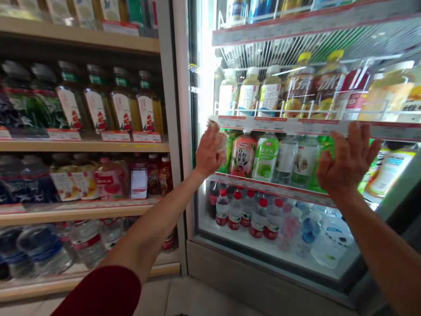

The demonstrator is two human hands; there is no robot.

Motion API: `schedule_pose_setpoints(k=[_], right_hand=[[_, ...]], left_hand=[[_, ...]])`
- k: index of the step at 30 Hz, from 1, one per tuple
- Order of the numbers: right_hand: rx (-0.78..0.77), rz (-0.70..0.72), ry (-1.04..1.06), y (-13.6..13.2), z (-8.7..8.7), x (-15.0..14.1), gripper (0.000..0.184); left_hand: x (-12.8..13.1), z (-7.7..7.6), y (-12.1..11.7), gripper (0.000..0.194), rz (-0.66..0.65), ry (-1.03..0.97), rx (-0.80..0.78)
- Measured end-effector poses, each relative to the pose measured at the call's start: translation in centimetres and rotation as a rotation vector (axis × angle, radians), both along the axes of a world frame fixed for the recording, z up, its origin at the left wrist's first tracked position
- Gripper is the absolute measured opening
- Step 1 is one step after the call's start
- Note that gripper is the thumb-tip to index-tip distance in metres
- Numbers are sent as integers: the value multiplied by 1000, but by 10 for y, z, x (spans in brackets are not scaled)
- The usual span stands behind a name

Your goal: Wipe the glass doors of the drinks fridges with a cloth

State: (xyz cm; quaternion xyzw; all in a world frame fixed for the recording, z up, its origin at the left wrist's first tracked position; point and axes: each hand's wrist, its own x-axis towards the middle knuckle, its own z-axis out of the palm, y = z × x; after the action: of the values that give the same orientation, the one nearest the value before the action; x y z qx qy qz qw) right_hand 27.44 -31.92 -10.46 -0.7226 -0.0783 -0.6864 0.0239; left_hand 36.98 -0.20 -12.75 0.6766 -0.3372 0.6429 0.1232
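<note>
My left hand reaches forward at the left side of a lit drinks fridge. Its fingers are closed around a pale, crumpled cloth, part of which sticks out past the fingertips. Whether the cloth touches the fridge's glass cannot be made out. On the right, my right hand is raised with its fingers spread and nothing in them, in front of a shelf edge. Behind the hands stand a red tea bottle and a green-labelled bottle.
Left of the fridge, a wooden shelf unit holds rows of juice bottles and large water bottles. Small red-capped bottles line the fridge floor. A dark door frame slants along the right. Pale floor tiles lie below.
</note>
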Motion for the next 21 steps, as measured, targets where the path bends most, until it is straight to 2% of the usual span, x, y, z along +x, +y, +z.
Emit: schedule_pose_setpoints(k=[1, 2, 3, 6, 7, 8, 9, 12, 13, 14, 17, 18, 19, 21], right_hand=[[2, 4, 2, 1, 0, 0, 52], [4, 7, 3, 1, -1, 0, 53], [11, 4, -2, 2, -1, 1, 53], [8, -24, -22, 3, -4, 3, 53], [0, -35, -37, 4, -6, 3, 52], [-6, -47, -58, 4, -7, 3, 51], [-12, -57, -75, 5, -8, 2, 50], [-38, -66, -121, 6, -11, 1, 50], [-43, -61, -130, 6, -11, 0, 50], [-45, -55, -137, 6, -11, -1, 51], [-51, -46, -128, 4, -11, -2, 50], [-53, -47, -117, 3, -11, -2, 50], [-56, -48, -107, 3, -11, -3, 50], [-58, -46, -100, 2, -12, -3, 51]], left_hand=[[1, 1, 1, 56, 28, 10, -173], [2, 0, 0, 57, 45, 23, -248], [1, -3, -2, 57, 46, 40, -205], [-5, -13, -8, 55, -30, 32, 279], [-6, -13, -8, 53, -53, 6, 356], [-6, -12, -7, 52, -66, -22, 351], [-5, -8, -5, 53, -75, -46, 274], [-3, 3, -8, 58, -66, -84, -145], [-4, 4, -13, 59, -72, -97, -189], [-6, 4, -20, 60, -85, -109, -138], [-11, 4, -34, 60, -157, -147, 376], [-11, 6, -36, 59, -161, -153, 454], [-10, 10, -35, 58, -143, -153, 413], [-8, 21, -35, 54, -79, -147, 53]])
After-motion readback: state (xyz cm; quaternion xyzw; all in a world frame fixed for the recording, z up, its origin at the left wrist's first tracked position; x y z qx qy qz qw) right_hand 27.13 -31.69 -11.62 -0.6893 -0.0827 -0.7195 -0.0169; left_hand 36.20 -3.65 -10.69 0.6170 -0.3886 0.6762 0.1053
